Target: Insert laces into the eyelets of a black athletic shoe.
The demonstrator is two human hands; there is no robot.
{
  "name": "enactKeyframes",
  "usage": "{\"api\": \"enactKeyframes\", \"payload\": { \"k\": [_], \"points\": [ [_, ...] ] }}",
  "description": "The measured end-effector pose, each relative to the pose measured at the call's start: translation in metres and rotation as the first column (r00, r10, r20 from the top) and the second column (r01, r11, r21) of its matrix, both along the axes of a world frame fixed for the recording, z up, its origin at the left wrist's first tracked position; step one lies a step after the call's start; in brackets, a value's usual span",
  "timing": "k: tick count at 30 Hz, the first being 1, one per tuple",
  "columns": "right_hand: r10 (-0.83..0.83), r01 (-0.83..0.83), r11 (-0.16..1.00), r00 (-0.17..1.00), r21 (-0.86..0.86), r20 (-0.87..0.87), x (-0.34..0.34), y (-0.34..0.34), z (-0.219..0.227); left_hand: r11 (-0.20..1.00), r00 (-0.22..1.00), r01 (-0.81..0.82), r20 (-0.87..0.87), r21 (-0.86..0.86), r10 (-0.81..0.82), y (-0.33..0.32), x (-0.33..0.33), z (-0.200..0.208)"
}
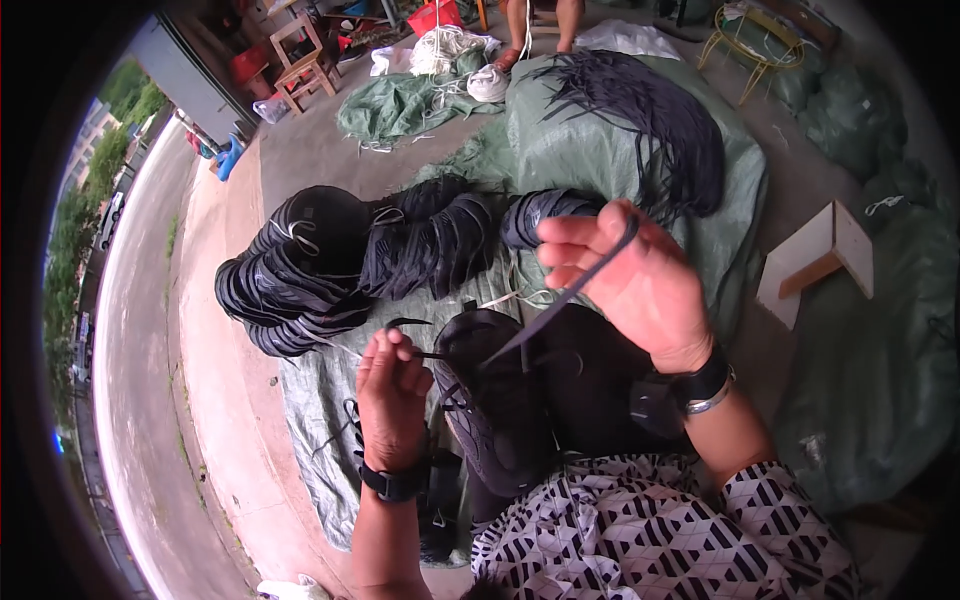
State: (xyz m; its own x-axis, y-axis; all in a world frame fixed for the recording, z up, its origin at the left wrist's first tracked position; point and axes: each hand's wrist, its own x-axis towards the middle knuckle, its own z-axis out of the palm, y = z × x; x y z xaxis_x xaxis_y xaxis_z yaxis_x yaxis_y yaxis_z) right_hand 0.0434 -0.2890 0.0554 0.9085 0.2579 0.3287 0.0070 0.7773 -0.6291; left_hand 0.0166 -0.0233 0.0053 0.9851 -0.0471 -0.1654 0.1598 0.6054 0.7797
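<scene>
A dark grey shoe (pixel 480 425) with a patterned side rests against my dark-trousered legs. A flat dark shoelace (pixel 560 302) runs up from the shoe's opening to my right hand (pixel 645 285), which is raised with the lace pinched at the thumb and its other fingers loosely curled. Left of the shoe, my left hand (pixel 392 390) pinches a thin black lace end (pixel 408 323) between thumb and fingertips. Each wrist wears a dark band.
Tied bundles of black laces (pixel 430 245) lie ahead on a green tarp (pixel 450 290). More loose dark strands (pixel 665 130) drape over a covered pile. A wooden-edged board (pixel 825 250) stands at right, and a small chair (pixel 300 65) far left. Another person's legs (pixel 545 25) show at the back.
</scene>
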Motion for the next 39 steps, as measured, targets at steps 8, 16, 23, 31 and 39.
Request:
{"api": "enactKeyframes", "payload": {
  "k": [8, 16, 23, 31, 39],
  "points": [
    [-0.544, 0.400, 0.806, 0.790, -0.436, -0.281, 0.011, -0.095, -0.095, 0.981, 0.983, -0.179, -0.044, -0.070, 0.177, 0.074, -0.015, -0.040],
    [-0.236, 0.181, 0.600, 0.971, -0.779, 0.043, 0.002, -0.018, -0.107, 0.960, 0.973, -0.229, -0.050, -0.164, 0.223, 0.096, -0.014, -0.055],
    [-0.049, 0.283, 0.280, 0.958, -0.917, 0.281, -0.024, 0.013, -0.100, 0.885, 0.890, -0.421, 0.096, -0.199, 0.445, 0.126, -0.015, -0.042],
    [0.019, 0.336, 0.103, 0.940, -0.936, 0.340, -0.026, 0.015, -0.102, 0.578, 0.980, -0.197, 0.172, 0.792, 0.099, 0.017, -0.042, -0.045],
    [0.084, 0.375, 0.065, 0.921, -0.925, 0.380, -0.025, 0.019, -0.105, 0.476, 0.977, -0.156, 0.208, 0.865, -0.057, -0.009, -0.048, -0.046]
  ]
}}
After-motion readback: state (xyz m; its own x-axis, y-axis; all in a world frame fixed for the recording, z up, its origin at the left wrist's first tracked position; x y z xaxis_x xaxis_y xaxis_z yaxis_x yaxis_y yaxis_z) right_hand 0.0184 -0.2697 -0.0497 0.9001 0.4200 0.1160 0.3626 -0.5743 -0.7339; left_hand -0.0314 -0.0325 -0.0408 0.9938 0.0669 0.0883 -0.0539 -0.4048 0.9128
